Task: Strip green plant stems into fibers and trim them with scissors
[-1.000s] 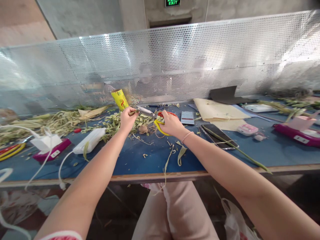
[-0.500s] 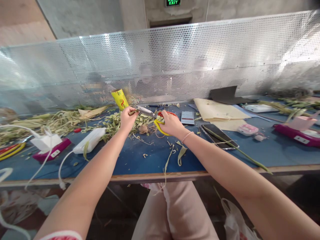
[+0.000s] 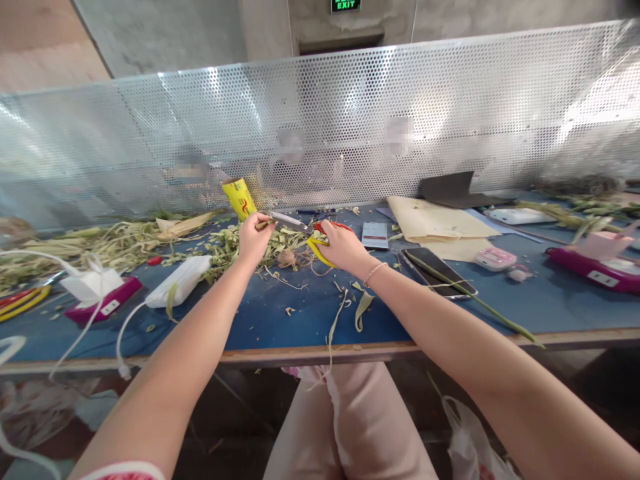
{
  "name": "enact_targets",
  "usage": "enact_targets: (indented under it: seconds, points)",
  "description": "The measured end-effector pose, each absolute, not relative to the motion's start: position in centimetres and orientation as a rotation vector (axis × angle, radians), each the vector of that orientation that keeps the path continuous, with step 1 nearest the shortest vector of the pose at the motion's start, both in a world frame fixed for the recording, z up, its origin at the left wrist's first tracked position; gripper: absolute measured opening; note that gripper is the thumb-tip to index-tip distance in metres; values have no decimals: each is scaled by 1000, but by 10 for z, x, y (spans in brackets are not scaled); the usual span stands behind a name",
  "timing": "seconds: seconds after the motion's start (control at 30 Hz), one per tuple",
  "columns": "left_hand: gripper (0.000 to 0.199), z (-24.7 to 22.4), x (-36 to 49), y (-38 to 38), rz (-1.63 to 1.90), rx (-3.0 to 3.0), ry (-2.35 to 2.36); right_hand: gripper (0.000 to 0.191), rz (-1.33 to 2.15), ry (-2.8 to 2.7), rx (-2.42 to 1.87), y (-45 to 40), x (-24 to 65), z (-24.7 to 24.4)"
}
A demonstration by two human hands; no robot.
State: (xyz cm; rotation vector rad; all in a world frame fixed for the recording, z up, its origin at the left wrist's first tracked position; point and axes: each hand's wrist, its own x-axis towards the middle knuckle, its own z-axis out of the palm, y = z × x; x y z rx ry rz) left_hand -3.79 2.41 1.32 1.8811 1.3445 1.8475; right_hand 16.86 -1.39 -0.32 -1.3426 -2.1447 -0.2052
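Note:
My right hand (image 3: 345,248) is closed round the handles of a pair of scissors (image 3: 319,251), one handle red and the other yellow. Their grey blades point left toward my left hand (image 3: 254,237), and the tips lie close to its fingers. Those fingers are pinched together; a sliver of something brownish shows at them, too small to name. Below and behind the blades spreads a heap of cut green leaves and stalks (image 3: 225,250). A yellow cardboard tube (image 3: 239,199) leans just behind my left hand.
A white power strip (image 3: 180,281) and a purple socket block (image 3: 104,299) with cables sit left. Toward the right lie a phone (image 3: 437,272) with a stalk across it, brown paper (image 3: 440,223) and a pink case (image 3: 495,259). A perforated metal screen (image 3: 340,120) stands behind the table.
Both hands stay almost in place, with my left hand shifted very slightly left. The scissors' blades look slightly further apart than before.

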Motion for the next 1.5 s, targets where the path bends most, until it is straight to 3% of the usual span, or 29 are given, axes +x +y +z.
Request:
enact_targets:
  seconds: [0.27, 0.6, 1.5]
  points:
    - [14, 15, -40, 27, 1913, 1818, 1359, 24, -127, -2092, -1382, -13, 169, -2]
    - [16, 17, -38, 23, 1842, 1796, 1388, 37, -201, -2138, -1425, -11, 171, -7]
    - [14, 11, -40, 30, 1793, 1768, 1320, 33, -131, -2169, -1370, -14, 170, -5]
